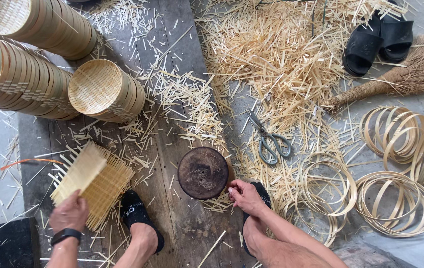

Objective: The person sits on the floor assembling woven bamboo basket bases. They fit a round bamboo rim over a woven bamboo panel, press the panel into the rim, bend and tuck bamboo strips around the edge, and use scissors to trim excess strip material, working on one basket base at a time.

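My left hand (71, 212) grips the near edge of a stack of square woven bamboo mats (92, 182), which lies tilted on the wooden boards (182, 233) at the lower left. My right hand (244, 195) rests with curled fingers against the right rim of a dark round wooden disc (203, 172) lying flat on the boards. Whether it pinches the rim or only touches it is unclear. Both my feet in black sandals (133, 212) stand just below the mats and the disc.
Stacks of round woven baskets (106, 92) lie on their sides at upper left. Metal scissors (269, 140) rest among bamboo offcuts (276, 54). Bamboo hoops (395, 201) pile at the right, with a straw brush (400, 79) and black slippers (378, 42) above them.
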Demonstrator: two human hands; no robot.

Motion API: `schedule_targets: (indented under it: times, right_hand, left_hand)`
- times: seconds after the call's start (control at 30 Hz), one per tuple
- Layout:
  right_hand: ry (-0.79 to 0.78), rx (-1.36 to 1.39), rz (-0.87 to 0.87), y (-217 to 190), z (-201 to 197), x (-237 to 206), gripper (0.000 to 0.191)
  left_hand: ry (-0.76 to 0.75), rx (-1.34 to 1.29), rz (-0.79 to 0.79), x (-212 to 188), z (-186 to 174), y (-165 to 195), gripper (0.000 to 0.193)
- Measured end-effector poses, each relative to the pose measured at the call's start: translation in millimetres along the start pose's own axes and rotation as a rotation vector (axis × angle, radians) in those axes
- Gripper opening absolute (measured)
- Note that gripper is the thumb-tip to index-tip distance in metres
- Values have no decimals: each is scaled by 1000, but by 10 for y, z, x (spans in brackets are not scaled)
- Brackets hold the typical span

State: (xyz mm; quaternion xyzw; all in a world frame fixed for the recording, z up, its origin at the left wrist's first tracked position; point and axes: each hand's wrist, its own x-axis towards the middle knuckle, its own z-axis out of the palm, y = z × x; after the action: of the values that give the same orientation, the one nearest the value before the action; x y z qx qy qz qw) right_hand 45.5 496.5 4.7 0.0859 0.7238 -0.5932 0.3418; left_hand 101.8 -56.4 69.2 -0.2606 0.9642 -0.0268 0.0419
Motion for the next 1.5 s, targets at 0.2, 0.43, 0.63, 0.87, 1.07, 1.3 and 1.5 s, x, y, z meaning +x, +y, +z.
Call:
schedule_targets:
  times: [0.2,0.43,0.63,0.87,1.07,1.3,1.5]
  right_hand:
    - [-6,107,-21,57,5,40,25]
    - [-8,583,-120,-371,-323,80,52]
    - [19,384,29,-621,-276,454,37]
    - [195,52,-174,-403,-210,612,33]
    - [193,6,-191,-523,-190,557,35]
    - [260,-2,-140,-441,-159,540,34]
    - [343,67,-192,-386,-245,386,71]
  left_hand:
    - [202,197,343,244,-985,155,18]
    - [304,-270,1000,-530,-1316,1702,44]
    - [-59,-255,1183,-1238,-504,2800,67]
    - [-68,-755,53,-909,68,2507,78]
    - [-755,-1447,-476,-509,525,2335,35]
    - [-675,-1477,-456,-590,687,2298,38]
    - [-616,-1511,-445,-662,699,2344,45]
